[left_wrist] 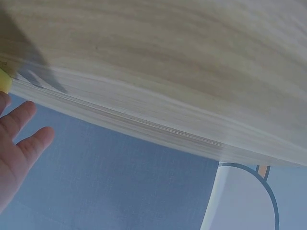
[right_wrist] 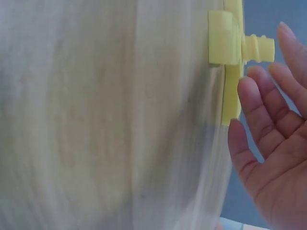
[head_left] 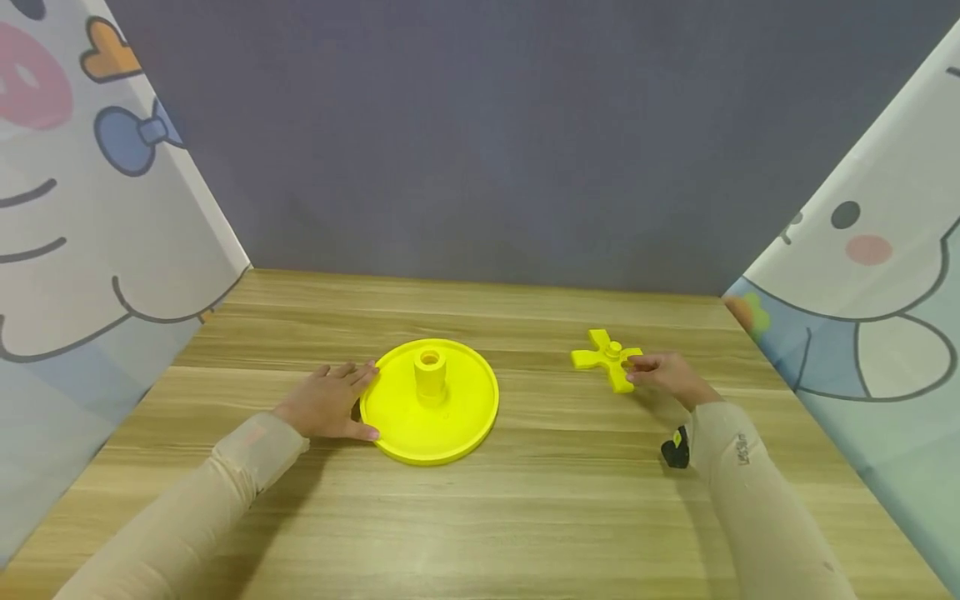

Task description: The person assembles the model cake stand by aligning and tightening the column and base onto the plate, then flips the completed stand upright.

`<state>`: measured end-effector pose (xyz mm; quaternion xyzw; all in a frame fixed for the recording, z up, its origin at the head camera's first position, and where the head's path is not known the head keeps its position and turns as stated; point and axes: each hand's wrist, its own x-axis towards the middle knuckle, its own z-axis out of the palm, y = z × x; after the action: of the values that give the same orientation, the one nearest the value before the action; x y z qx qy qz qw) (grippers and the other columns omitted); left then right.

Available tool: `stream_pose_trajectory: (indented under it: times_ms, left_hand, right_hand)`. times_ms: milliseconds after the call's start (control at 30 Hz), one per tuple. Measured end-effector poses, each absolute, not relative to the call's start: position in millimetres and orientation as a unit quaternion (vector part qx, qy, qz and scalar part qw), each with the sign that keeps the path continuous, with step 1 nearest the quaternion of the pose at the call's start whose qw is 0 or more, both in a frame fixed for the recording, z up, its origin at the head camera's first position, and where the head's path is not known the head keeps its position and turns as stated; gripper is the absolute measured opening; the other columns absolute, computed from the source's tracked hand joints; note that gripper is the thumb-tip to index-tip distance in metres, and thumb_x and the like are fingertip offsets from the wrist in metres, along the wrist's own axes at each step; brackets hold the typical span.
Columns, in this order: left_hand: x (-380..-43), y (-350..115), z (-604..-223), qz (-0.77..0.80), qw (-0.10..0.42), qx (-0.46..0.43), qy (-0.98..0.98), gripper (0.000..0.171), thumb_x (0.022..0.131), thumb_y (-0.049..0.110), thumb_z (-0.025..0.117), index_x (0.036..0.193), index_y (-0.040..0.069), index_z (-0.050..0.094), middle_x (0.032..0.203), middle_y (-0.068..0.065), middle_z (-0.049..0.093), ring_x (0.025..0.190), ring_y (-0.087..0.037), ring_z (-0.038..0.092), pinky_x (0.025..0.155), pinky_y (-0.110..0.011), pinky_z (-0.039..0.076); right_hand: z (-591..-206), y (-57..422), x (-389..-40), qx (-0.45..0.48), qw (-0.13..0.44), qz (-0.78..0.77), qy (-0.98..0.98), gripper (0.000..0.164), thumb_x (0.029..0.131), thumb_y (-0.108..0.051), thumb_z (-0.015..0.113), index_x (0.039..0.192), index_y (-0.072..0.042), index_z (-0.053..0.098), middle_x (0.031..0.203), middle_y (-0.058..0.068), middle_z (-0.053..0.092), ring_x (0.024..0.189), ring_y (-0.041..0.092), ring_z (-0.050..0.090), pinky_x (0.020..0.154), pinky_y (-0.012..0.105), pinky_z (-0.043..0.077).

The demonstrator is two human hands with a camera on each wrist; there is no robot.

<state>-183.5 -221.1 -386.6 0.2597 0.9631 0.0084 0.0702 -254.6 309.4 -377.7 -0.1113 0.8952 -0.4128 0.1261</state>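
A round yellow disc with a raised lip lies flat on the table, a hollow post standing upright at its middle. My left hand rests at its left edge, fingers spread and fairly straight, thumb at the near rim. In the left wrist view, only a sliver of yellow shows by the fingers. To the right lies a yellow four-armed cross, its short threaded stub pointing up. My right hand is at the cross's right arm, fingers loosely bent, thumb and fingertips right at that arm's end.
The wood-grain table ends at a grey panel behind. Cartoon-print cloths stand along both sides. A small black object with a yellow-green mark shows beside the right sleeve.
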Motion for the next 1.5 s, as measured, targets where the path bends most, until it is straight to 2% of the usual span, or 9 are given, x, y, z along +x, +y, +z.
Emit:
stream_pose_trajectory:
  times_ms: [100,233,333,433,600,800,900,1233,1500]
  left_hand:
    - [-182.9,-220.7,-387.9,0.007,0.072,0.257,0.964,0.105,0.077,0.072,0.057,0.144,-0.006,0.035,0.149,-0.021,0.035,0.13,-0.047,0.037,0.102,-0.064,0.031]
    - [-181.7,-219.5,-388.6,0.009,0.072,0.256,0.964,0.105,0.077,0.072,0.058,0.144,-0.006,0.036,0.148,-0.021,0.036,0.13,-0.047,0.038,0.101,-0.064,0.031]
    - [-181.2,-218.3,-387.6,0.01,0.071,0.257,0.964,0.103,0.077,0.07,0.06,0.143,-0.006,0.036,0.148,-0.021,0.038,0.129,-0.047,0.039,0.1,-0.065,0.031]
    - [-181.0,-217.4,-386.4,0.013,0.07,0.257,0.964,0.102,0.078,0.068,0.061,0.143,-0.006,0.037,0.147,-0.021,0.038,0.129,-0.047,0.039,0.1,-0.065,0.031]
    - [-180.7,-217.2,-386.2,0.014,0.068,0.259,0.963,0.101,0.078,0.067,0.062,0.143,-0.006,0.036,0.148,-0.021,0.038,0.13,-0.047,0.038,0.1,-0.065,0.032]
    - [-181.8,-217.8,-387.4,0.013,0.068,0.258,0.964,0.102,0.078,0.067,0.062,0.143,-0.006,0.036,0.148,-0.021,0.037,0.13,-0.047,0.038,0.1,-0.065,0.031]
    - [-182.3,-218.8,-387.2,0.011,0.07,0.255,0.964,0.102,0.077,0.068,0.061,0.144,-0.006,0.036,0.148,-0.021,0.036,0.13,-0.047,0.038,0.101,-0.065,0.031]
    - [-183.5,-219.5,-387.2,0.006,0.07,0.254,0.965,0.103,0.078,0.068,0.061,0.144,-0.006,0.035,0.149,-0.02,0.037,0.13,-0.046,0.038,0.1,-0.064,0.032]
    - [-181.1,-219.1,-385.9,0.008,0.068,0.254,0.965,0.101,0.078,0.066,0.061,0.144,-0.006,0.035,0.148,-0.021,0.037,0.13,-0.047,0.038,0.1,-0.065,0.032]
  right_hand:
    - [-381.3,312.3,-256.1,-0.095,0.136,-0.396,0.903,0.056,0.089,-0.024,0.068,0.127,0.014,0.053,0.121,0.026,0.061,0.115,0.041,0.053,0.094,0.046,0.047]
    - [-382.6,310.4,-255.6,-0.078,0.163,-0.351,0.919,0.058,0.09,-0.03,0.067,0.131,0.008,0.051,0.136,0.031,0.045,0.127,0.05,0.037,0.101,0.059,0.035]
    - [-382.4,307.6,-255.5,-0.089,0.173,-0.329,0.924,0.063,0.09,-0.031,0.067,0.135,0.009,0.047,0.135,0.033,0.046,0.123,0.049,0.042,0.098,0.058,0.039]
    - [-384.6,306.3,-258.6,-0.097,0.174,-0.326,0.924,0.067,0.088,-0.031,0.069,0.135,0.01,0.046,0.119,0.028,0.057,0.108,0.038,0.053,0.09,0.047,0.046]
    - [-388.0,306.4,-262.8,-0.113,0.164,-0.347,0.916,0.075,0.081,-0.035,0.075,0.131,0.014,0.047,0.098,0.017,0.058,0.088,0.026,0.051,0.075,0.034,0.045]
    - [-388.0,300.8,-262.2,-0.06,0.169,-0.343,0.922,0.074,0.081,-0.032,0.075,0.13,0.016,0.047,0.122,0.031,0.054,0.108,0.038,0.051,0.093,0.05,0.044]
    - [-388.3,296.5,-261.7,-0.05,0.17,-0.311,0.934,0.073,0.084,-0.032,0.073,0.132,0.015,0.046,0.13,0.032,0.05,0.115,0.042,0.049,0.096,0.053,0.042]
    - [-393.1,288.1,-266.2,-0.101,0.155,-0.3,0.936,0.068,0.086,-0.022,0.069,0.135,0.016,0.042,0.127,0.032,0.049,0.112,0.039,0.049,0.095,0.053,0.042]
    - [-394.3,277.3,-266.2,-0.13,0.154,-0.328,0.923,0.066,0.076,-0.008,0.065,0.136,0.011,0.045,0.128,0.031,0.052,0.109,0.036,0.052,0.095,0.049,0.043]
